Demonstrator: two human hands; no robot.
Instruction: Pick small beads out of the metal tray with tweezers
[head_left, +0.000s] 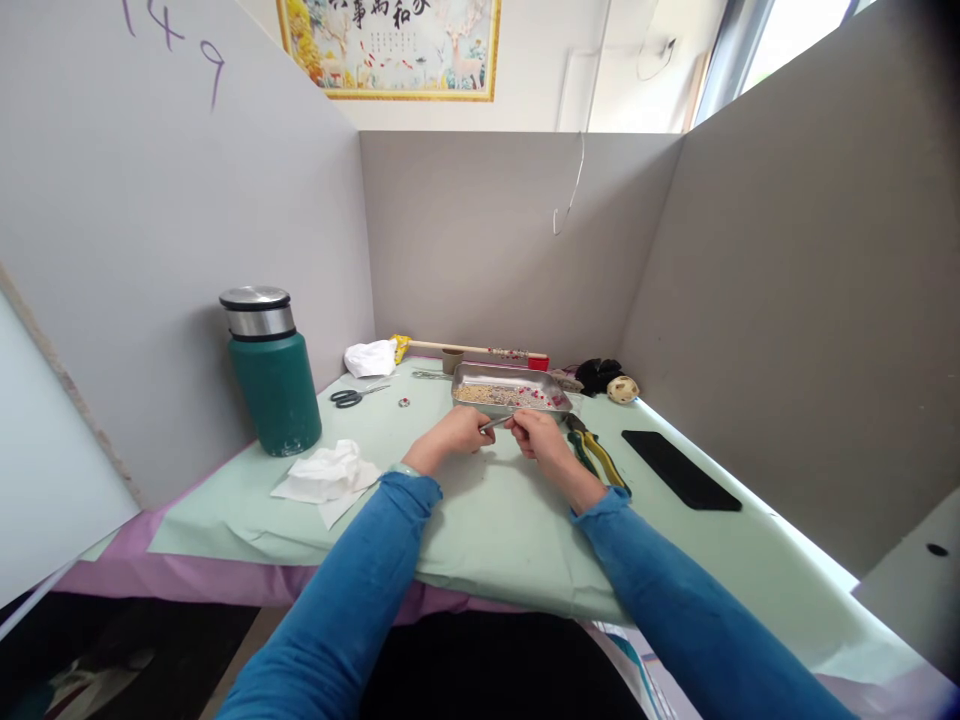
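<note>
A: Your table (487, 560), under its pale green cover, carries everything here. What stands tallest on it?
B: Your green bottle (274, 385), upright by the left edge.
A: The stick (457, 347) lies along the far edge, and in front of it, near the middle of that edge, you have the steel tray (510, 375).
B: Your black slab (679, 470) lies flat near the right edge. The pliers (600, 455) sit between it and the tray, nose by the tray's near right corner.
A: You have a crumpled tissue (328, 472) toward the near left corner, just beside the bottle.
B: And your hands?
A: Both are just in front of the tray's near edge. Your left hand (457, 432) has its fingers closed round the slim metal tool (495, 423).
B: Your right hand (536, 437) has its fingers drawn narrow at the tool's tip; I cannot tell whether they grip it.
A: Your scissors (352, 397) lie toward the left edge, past the bottle.
B: One small ring (404, 402) sits between them and the tray.
A: Smallest are your beads (525, 397), pale and red, spread inside the tray.
</note>
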